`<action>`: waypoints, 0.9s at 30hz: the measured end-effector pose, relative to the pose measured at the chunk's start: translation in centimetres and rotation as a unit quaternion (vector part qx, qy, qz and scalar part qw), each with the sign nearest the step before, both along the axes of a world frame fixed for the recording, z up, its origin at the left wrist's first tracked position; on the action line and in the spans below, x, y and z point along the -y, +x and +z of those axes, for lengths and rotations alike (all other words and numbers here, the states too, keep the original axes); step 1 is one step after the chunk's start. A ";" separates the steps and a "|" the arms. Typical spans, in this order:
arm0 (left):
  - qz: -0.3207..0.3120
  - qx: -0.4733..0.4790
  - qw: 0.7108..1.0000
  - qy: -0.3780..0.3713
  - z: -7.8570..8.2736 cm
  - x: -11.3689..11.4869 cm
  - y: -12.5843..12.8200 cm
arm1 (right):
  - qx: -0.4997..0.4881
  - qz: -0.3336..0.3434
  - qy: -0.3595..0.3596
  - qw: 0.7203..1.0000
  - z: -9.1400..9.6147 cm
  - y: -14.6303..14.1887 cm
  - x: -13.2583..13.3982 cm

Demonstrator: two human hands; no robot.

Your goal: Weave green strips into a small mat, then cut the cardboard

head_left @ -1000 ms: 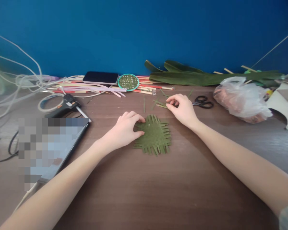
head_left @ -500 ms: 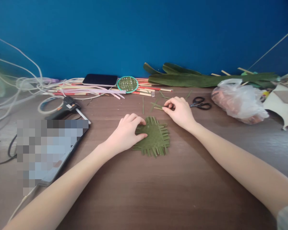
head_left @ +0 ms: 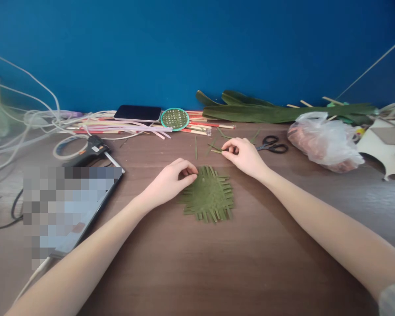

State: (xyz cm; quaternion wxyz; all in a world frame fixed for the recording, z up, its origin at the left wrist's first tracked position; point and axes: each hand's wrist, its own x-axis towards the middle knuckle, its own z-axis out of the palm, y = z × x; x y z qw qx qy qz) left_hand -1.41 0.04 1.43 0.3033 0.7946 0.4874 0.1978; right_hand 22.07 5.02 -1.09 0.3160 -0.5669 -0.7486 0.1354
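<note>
A small square mat woven from green leaf strips (head_left: 213,193) lies on the table, its strip ends sticking out all round like a fringe. At its upper left corner, my left hand (head_left: 171,182) has thumb and forefinger closed in a pinch on the edge. Farther off and to the right, my right hand (head_left: 246,156) pinches the end of a narrow leaf strip (head_left: 216,151) close to the tabletop. Other cut strips lie around it, one a thin green strip (head_left: 195,147) left of that hand. Black-handled scissors (head_left: 274,145) rest just beyond the right hand, their blades partly hidden.
Long green leaves (head_left: 250,112) lie along the blue wall. A plastic bag (head_left: 325,140) sits at the right. Behind are a phone (head_left: 138,113), a round green-rimmed piece (head_left: 174,119) and sticks. At left are a glue gun (head_left: 95,149), tangled cables and a blurred-out tablet (head_left: 82,219).
My left thumb and forefinger have come together at the mat's corner, having been apart over it. The mat has slid slightly toward me. My right hand stays at the strip.
</note>
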 end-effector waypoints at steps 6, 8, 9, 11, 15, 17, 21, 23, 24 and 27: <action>0.014 0.017 1.000 -0.002 0.0 -0.2 0.0 | -0.090 -0.022 -0.039 0.995 1.0 0.8 -0.6; 0.012 0.018 1.000 -0.005 -0.1 -0.2 -0.1 | -0.106 -0.056 0.000 0.993 1.0 1.6 -1.3; 0.011 0.018 1.000 -0.006 -0.1 -0.2 -0.1 | -0.105 -0.072 0.011 0.992 0.9 2.1 -1.6; 0.011 0.020 1.000 -0.008 -0.1 -0.2 -0.2 | -0.087 -0.101 0.017 0.991 0.6 3.2 -2.3; 0.015 0.024 1.000 -0.010 0.0 -0.2 -0.2 | -0.015 -0.136 0.014 0.990 -0.2 4.4 -2.8; 0.015 0.025 0.999 -0.012 0.0 -0.3 -0.2 | 0.014 -0.137 0.012 0.990 -0.3 4.4 -2.8; 0.016 0.026 0.999 -0.016 -0.1 -0.3 -0.3 | 0.044 -0.132 0.005 0.990 -0.2 3.9 -2.5; 0.018 0.025 0.999 -0.016 -0.1 -0.2 -0.3 | 0.048 -0.130 0.003 0.990 -0.2 3.8 -2.4; 0.019 0.024 0.999 -0.016 -0.2 -0.2 -0.3 | 0.048 -0.127 0.003 0.991 -0.1 3.8 -2.4; 0.020 0.019 1.000 -0.015 -0.2 -0.2 -0.4 | 0.020 -0.111 -0.001 0.994 0.0 3.7 -2.4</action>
